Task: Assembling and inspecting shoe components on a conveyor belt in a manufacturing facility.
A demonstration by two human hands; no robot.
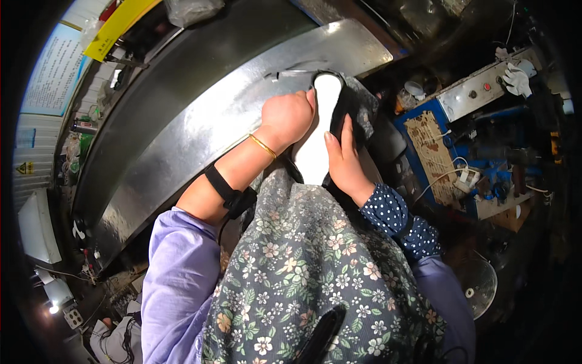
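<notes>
A shoe lies bottom up over my lap, its white sole-shaped face turned toward me and black material showing along its rim. Its narrow end points away from me, and the wide end meets my floral apron. My left hand is closed in a fist at the left rim near the narrow end; whatever its fingertips pinch there is hidden. On the opposite side my right hand grips the shoe, thumb on the edge of the white face and fingers stretched along the black side.
A shiny metal work surface curves beyond my left arm, with a thin dark-and-light strip on it. To the right stand a control panel with buttons, a white glove and a blue-framed machine. A round wire guard is lower right.
</notes>
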